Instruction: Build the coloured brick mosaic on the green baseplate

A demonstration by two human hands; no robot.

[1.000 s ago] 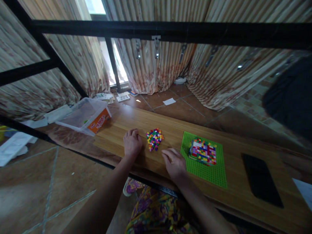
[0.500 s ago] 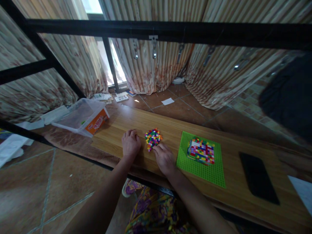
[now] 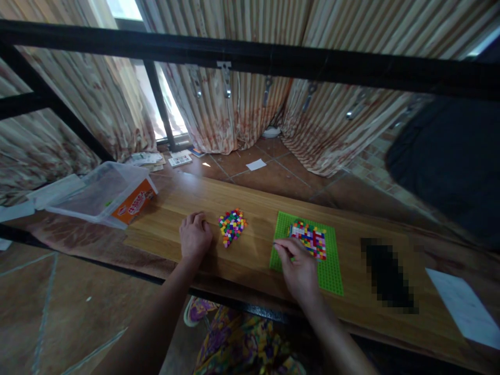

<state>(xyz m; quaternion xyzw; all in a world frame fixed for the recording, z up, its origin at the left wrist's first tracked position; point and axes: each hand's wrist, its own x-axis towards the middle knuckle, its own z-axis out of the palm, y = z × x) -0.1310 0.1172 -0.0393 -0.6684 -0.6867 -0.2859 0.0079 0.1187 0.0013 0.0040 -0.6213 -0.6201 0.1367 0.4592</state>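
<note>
A pile of small colourful toy bricks (image 3: 231,229) lies loose on the wooden tabletop. My left hand (image 3: 195,237) rests on the wood just left of it, fingers curled in, with nothing visible in them. Over the left part of a green baseplate (image 3: 330,276), my right hand (image 3: 300,265) holds thumb and fingertips pinched together; whatever sits between them is too small to make out. A low block built of multicoloured bricks (image 3: 312,237) stands on the baseplate, and my right hand covers its near left corner.
A clear plastic box (image 3: 97,192) with an orange label stands at the table's left end. Right of the baseplate lies a dark, pixelated rectangle (image 3: 388,276), then a white sheet (image 3: 464,302). A black metal bar (image 3: 250,52) crosses above the table.
My right hand has left the brick pile and moved right, over the baseplate, with fingers pinched. My left hand stays beside the pile. The view has shifted a little to the right.
</note>
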